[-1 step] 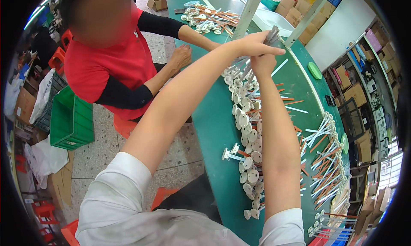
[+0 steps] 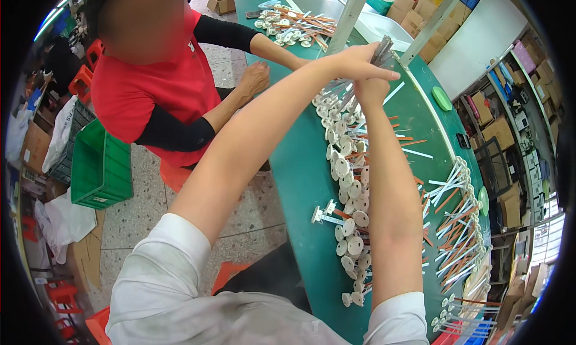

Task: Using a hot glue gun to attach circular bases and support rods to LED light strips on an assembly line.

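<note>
Out over the green table [image 2: 288, 159], both my hands are closed together around a bundle of thin grey strips [image 2: 382, 50]. My left hand [image 2: 355, 63] is uppermost, its thumb stretched to the right. Just below it, my right hand [image 2: 371, 92] grips the same bundle; its fingers are partly hidden. Strips stick out above the hands and to their lower left. Below them runs a long row of white round discs [image 2: 342, 167] with white and brown strips attached. My right forearm covers part of that row.
Across the table's left edge sits a co-worker in red, one hand [image 2: 255, 78] resting near the edge. More disc pieces lie in a far pile [image 2: 294, 24] and a right-hand row [image 2: 459, 225]. A metal post [image 2: 348, 21] rises beyond my hands. A green crate [image 2: 102, 165] stands on the floor.
</note>
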`<state>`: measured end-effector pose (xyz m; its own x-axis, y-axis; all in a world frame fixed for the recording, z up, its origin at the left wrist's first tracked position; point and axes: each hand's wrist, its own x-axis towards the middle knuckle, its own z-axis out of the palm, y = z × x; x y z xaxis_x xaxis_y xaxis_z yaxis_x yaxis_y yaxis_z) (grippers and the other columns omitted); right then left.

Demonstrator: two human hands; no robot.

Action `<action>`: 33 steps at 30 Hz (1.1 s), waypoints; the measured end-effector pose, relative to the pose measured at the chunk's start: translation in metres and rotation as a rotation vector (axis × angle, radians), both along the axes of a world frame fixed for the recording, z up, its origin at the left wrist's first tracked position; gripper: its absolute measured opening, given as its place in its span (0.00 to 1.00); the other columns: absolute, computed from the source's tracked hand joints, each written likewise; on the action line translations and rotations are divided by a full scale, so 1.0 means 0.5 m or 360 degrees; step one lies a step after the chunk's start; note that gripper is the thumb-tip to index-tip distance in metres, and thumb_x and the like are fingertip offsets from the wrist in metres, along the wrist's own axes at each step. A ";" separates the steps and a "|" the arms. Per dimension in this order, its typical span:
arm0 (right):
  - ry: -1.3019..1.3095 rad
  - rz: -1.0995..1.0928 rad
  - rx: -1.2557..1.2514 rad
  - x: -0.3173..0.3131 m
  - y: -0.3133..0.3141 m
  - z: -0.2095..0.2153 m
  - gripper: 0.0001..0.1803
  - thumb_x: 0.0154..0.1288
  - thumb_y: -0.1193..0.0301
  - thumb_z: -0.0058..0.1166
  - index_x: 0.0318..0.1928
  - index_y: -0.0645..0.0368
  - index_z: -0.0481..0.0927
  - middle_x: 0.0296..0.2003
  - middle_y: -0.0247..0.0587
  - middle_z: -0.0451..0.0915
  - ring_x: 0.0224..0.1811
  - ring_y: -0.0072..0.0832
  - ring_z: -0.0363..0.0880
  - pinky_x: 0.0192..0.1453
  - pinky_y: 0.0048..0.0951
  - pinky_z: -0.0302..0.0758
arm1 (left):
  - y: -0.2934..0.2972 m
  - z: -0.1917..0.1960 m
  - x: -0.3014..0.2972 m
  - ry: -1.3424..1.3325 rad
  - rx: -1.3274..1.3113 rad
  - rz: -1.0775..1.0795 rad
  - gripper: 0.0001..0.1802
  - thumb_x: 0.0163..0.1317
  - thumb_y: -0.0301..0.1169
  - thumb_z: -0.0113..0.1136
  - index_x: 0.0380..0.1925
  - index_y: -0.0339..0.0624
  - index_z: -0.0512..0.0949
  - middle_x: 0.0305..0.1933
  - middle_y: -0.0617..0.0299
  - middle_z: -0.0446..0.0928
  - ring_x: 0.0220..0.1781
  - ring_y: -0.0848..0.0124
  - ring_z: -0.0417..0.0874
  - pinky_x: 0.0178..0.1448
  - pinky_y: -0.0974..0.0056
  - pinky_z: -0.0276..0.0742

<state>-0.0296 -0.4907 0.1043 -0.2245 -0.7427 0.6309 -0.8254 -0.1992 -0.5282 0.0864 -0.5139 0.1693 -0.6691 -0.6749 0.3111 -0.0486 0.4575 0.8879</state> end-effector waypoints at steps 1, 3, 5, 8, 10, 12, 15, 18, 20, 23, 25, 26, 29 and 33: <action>-0.0122 0.0077 -0.0150 -0.021 -0.008 -0.009 0.16 0.56 0.61 0.56 0.43 0.54 0.82 0.40 0.47 0.83 0.44 0.47 0.81 0.49 0.40 0.76 | 0.018 0.008 0.003 -0.0119 -0.0425 0.0188 0.46 0.49 0.52 0.70 0.61 0.34 0.65 0.58 0.47 0.72 0.61 0.65 0.73 0.64 0.61 0.67; -0.0103 -0.0016 -0.0088 -0.036 -0.005 -0.008 0.17 0.55 0.60 0.58 0.42 0.56 0.82 0.40 0.49 0.83 0.44 0.48 0.81 0.49 0.41 0.76 | 0.046 -0.012 0.027 -0.0050 -0.1032 0.0608 0.44 0.51 0.48 0.70 0.62 0.34 0.64 0.59 0.41 0.72 0.63 0.62 0.73 0.63 0.60 0.70; -0.0203 -0.0161 0.0025 -0.023 -0.003 0.003 0.19 0.54 0.59 0.60 0.39 0.61 0.83 0.38 0.55 0.82 0.43 0.49 0.81 0.49 0.43 0.75 | 0.071 -0.029 0.074 0.0118 -0.0802 0.0693 0.43 0.51 0.47 0.70 0.62 0.36 0.64 0.58 0.42 0.72 0.61 0.62 0.75 0.60 0.60 0.72; -0.0200 -0.0296 0.0124 -0.010 -0.003 0.013 0.20 0.53 0.59 0.63 0.38 0.63 0.83 0.38 0.55 0.83 0.42 0.48 0.82 0.49 0.42 0.76 | 0.102 -0.089 0.138 0.0475 -0.0386 0.0885 0.38 0.50 0.44 0.71 0.59 0.42 0.69 0.54 0.47 0.75 0.50 0.64 0.82 0.52 0.60 0.77; -0.0550 -0.0250 0.0139 -0.054 -0.012 0.007 0.23 0.53 0.57 0.65 0.39 0.66 0.83 0.39 0.55 0.83 0.41 0.46 0.83 0.49 0.42 0.76 | 0.116 -0.133 0.147 0.0298 -0.0617 0.1089 0.33 0.50 0.42 0.71 0.54 0.43 0.72 0.49 0.53 0.78 0.44 0.66 0.82 0.49 0.61 0.78; -0.0747 -0.0222 0.0022 -0.104 -0.047 -0.018 0.24 0.54 0.59 0.66 0.42 0.69 0.82 0.40 0.51 0.84 0.40 0.40 0.84 0.47 0.39 0.77 | 0.139 -0.177 0.153 0.0432 -0.0446 0.1065 0.33 0.47 0.43 0.71 0.51 0.39 0.72 0.44 0.52 0.79 0.41 0.61 0.81 0.47 0.60 0.77; -0.1181 0.0042 -0.0208 -0.067 -0.012 0.027 0.21 0.55 0.67 0.67 0.44 0.71 0.81 0.43 0.48 0.83 0.39 0.36 0.83 0.46 0.37 0.78 | 0.181 -0.207 0.179 0.0353 -0.0241 0.1109 0.28 0.51 0.41 0.70 0.50 0.42 0.73 0.44 0.54 0.80 0.42 0.66 0.82 0.47 0.62 0.78; -0.1187 -0.0387 -0.0133 -0.061 -0.011 0.065 0.20 0.55 0.73 0.66 0.45 0.74 0.79 0.44 0.49 0.82 0.39 0.33 0.82 0.45 0.34 0.78 | 0.200 -0.246 0.186 0.0333 -0.0088 0.1095 0.28 0.52 0.42 0.69 0.49 0.41 0.73 0.45 0.54 0.80 0.42 0.65 0.82 0.47 0.62 0.78; -0.1492 -0.0160 -0.0289 -0.070 -0.016 0.081 0.19 0.57 0.74 0.65 0.45 0.76 0.78 0.44 0.51 0.82 0.40 0.33 0.82 0.44 0.34 0.78 | 0.211 -0.273 0.179 0.0357 0.0004 0.1100 0.29 0.51 0.42 0.69 0.49 0.39 0.73 0.43 0.53 0.79 0.40 0.63 0.81 0.46 0.60 0.78; -0.1548 -0.0004 -0.0351 -0.074 -0.022 0.105 0.17 0.58 0.77 0.62 0.45 0.77 0.78 0.45 0.52 0.81 0.41 0.33 0.82 0.44 0.33 0.79 | 0.214 -0.295 0.168 0.0361 0.0130 0.1065 0.27 0.52 0.42 0.68 0.48 0.39 0.73 0.43 0.53 0.79 0.39 0.64 0.82 0.46 0.61 0.78; -0.1590 0.0106 -0.0331 -0.086 -0.023 0.120 0.17 0.59 0.80 0.60 0.47 0.78 0.76 0.48 0.51 0.79 0.42 0.36 0.81 0.47 0.37 0.79 | 0.214 -0.297 0.155 0.0379 0.0233 0.1040 0.27 0.53 0.42 0.68 0.48 0.38 0.73 0.43 0.53 0.79 0.40 0.64 0.82 0.46 0.61 0.79; -0.1577 0.0086 -0.0331 -0.084 -0.014 0.133 0.17 0.59 0.80 0.60 0.47 0.78 0.76 0.48 0.51 0.79 0.42 0.36 0.81 0.47 0.37 0.79 | 0.206 -0.293 0.152 0.0430 0.0346 0.1050 0.27 0.54 0.42 0.68 0.49 0.40 0.73 0.43 0.55 0.80 0.40 0.66 0.82 0.45 0.63 0.78; -0.1785 0.0360 -0.0170 -0.070 0.020 0.170 0.20 0.61 0.83 0.57 0.53 0.75 0.71 0.50 0.52 0.76 0.47 0.41 0.80 0.52 0.47 0.79 | 0.175 -0.274 0.148 0.0660 0.0650 0.0971 0.26 0.56 0.42 0.67 0.51 0.44 0.72 0.45 0.58 0.79 0.42 0.68 0.80 0.45 0.64 0.76; -0.1828 0.0651 -0.0031 -0.091 0.067 0.210 0.20 0.66 0.79 0.53 0.56 0.71 0.67 0.54 0.54 0.73 0.54 0.45 0.76 0.60 0.49 0.75 | 0.185 -0.226 0.135 0.1312 0.1308 0.0571 0.33 0.56 0.53 0.62 0.58 0.54 0.66 0.56 0.59 0.69 0.52 0.64 0.72 0.52 0.50 0.69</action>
